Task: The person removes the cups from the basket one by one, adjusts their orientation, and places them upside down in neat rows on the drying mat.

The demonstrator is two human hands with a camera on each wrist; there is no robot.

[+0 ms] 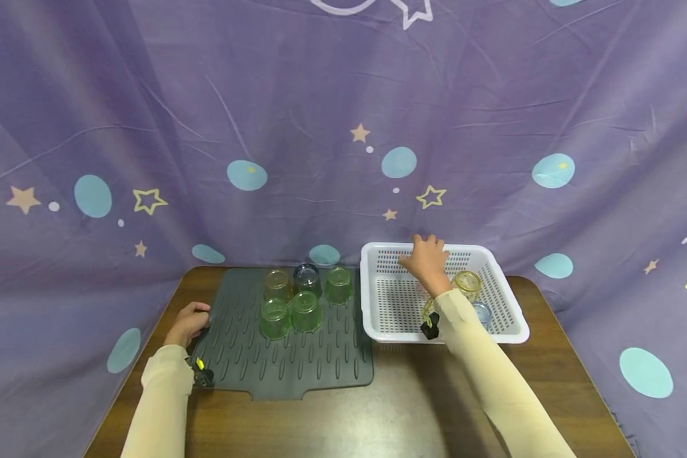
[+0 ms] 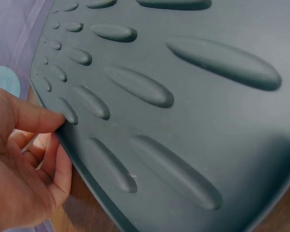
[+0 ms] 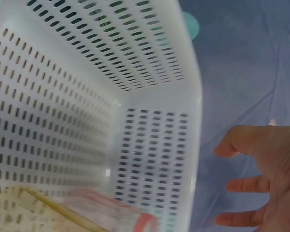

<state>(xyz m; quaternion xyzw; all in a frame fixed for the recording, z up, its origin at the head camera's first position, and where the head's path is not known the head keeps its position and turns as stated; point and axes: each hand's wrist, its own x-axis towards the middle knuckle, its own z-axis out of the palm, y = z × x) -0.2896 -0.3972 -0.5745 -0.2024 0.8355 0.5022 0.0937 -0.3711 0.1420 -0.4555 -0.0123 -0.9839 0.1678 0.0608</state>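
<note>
At the left edge of a dark grey drying mat (image 1: 286,375), my left hand (image 1: 190,321) pinches the rim, thumb on top; the left wrist view shows the thumb (image 2: 41,118) with curled fingers beside the edge. My right hand (image 1: 428,259) is spread, holding nothing, over a white perforated basket (image 1: 372,340). Inside the basket are a yellow glass (image 1: 467,283), a blue glass (image 1: 482,313) and a pink glass (image 3: 106,208), mostly hidden by the hand in the head view. Another yellowish glass (image 1: 427,310) is partly covered by the wrist.
Upside-down glasses stand on the mat: an amber one (image 1: 277,286), a dark blue one (image 1: 307,280) and several green ones (image 1: 275,318). Mat and basket sit side by side on a wooden table (image 1: 401,407). A purple curtain (image 1: 298,127) hangs right behind them.
</note>
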